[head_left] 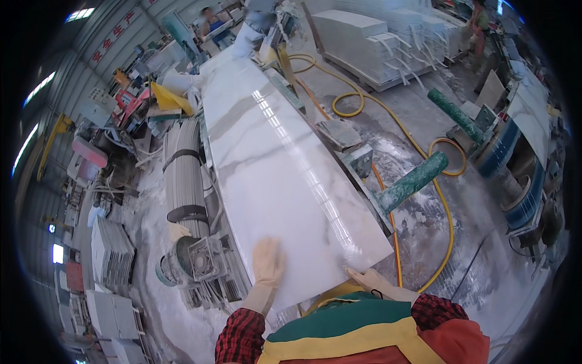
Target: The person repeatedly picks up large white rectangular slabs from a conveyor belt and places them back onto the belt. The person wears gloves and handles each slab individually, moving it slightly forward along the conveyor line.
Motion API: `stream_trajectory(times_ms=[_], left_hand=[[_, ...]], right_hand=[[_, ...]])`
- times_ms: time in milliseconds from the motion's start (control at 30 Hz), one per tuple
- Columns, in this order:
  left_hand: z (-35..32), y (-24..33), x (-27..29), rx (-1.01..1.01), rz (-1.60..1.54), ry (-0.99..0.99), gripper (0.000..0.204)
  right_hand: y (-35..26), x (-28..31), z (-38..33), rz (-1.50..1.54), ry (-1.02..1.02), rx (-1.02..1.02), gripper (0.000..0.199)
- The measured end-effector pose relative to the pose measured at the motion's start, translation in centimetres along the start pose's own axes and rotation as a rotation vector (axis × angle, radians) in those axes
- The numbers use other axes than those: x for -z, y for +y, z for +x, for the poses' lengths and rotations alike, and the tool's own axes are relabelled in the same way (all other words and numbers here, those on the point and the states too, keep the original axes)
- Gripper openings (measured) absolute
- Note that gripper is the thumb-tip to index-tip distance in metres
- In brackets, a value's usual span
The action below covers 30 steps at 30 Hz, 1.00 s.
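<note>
A long, glossy white stone slab (pixel 273 194) with grey veins stretches away from me, its near end close to my body. Flat on its near left part rests my left hand (pixel 267 262), in a pale glove with the fingers extended forward. My right hand (pixel 371 281), gloved alike, is at the near edge toward the right corner. Its thumb side shows against the edge, and the other fingers seem to go beneath the slab, partly hidden. Bright reflections of lights run along the polished surface.
Left of the slab are a grey ribbed roll (pixel 185 170) and a motor (pixel 203 261). Green cylinders (pixel 413 181) stick out at right, beside a yellow hose (pixel 450 230) on the wet floor. Stacked slabs (pixel 357 45) stand behind. A person (pixel 213 25) is at the far end.
</note>
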<state>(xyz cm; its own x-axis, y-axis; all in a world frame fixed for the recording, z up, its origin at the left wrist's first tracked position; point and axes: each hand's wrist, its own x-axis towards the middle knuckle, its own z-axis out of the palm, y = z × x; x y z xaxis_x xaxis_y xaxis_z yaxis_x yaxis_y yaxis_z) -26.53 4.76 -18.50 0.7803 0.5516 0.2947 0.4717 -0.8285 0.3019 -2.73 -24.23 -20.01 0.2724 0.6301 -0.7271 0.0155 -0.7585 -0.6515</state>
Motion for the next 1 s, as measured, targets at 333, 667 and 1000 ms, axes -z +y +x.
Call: stream_trajectory(times_ms=[333,667,1000], left_hand=[[14.3,-10.3,0.1,-0.146,0.141,0.032,0.069],[25.8,-10.3,8.1,0.342,0.037,-0.412,0.079],[19.9,-1.7,17.5,0.241,0.025,-0.18,0.068]], right_hand=[[1.8,-3.9,-0.8,0.507,0.179,0.047,0.065],[5.1,-7.1,3.5,0.939,0.22,-0.035,0.061],[3.0,-6.7,-1.4,1.311,0.095,0.022,0.055]])
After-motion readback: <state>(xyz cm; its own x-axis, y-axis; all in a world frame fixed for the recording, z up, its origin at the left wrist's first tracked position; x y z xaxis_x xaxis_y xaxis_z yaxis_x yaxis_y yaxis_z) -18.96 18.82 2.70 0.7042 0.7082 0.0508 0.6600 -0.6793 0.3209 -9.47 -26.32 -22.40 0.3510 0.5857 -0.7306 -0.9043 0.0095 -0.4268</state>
